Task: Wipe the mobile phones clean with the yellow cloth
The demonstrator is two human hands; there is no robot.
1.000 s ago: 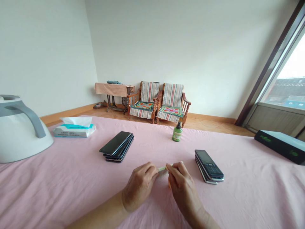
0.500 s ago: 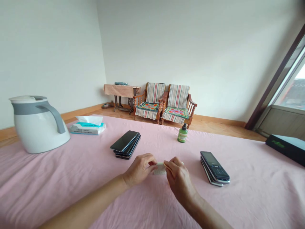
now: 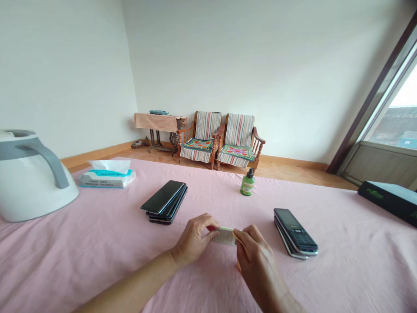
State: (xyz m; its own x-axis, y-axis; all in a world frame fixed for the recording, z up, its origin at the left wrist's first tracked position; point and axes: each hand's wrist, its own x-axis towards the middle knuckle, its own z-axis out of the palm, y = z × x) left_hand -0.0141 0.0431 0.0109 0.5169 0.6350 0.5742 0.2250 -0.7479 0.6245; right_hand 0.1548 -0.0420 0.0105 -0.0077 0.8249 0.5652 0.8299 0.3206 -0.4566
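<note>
A small, flat, pale rectangular piece with faint grey markings (image 3: 225, 236) is held between my two hands above the pink cloth; its exact kind is too small to tell. My left hand (image 3: 196, 238) pinches its left end with thumb and fingers. At the right end, my right hand (image 3: 257, 256) is closed on it, its fingertips covering that edge. To the left lies a stack of dark smartphones (image 3: 165, 201), slightly fanned. Right of my right hand is a stack of keypad phones (image 3: 295, 232), the top one with its screen and buttons facing up.
A white and grey jug (image 3: 31, 182) and a tissue pack (image 3: 106, 177) stand at the left. A green spray bottle (image 3: 247, 184) is toward the back, and a black box (image 3: 387, 201) at the right edge. Beyond the pink cloth (image 3: 114, 243) are two wooden chairs (image 3: 236, 141).
Both hands and the pale piece have shifted slightly right and down, and more of the piece shows between them. The view has turned a little, moving the jug left. Both phone stacks stay put.
</note>
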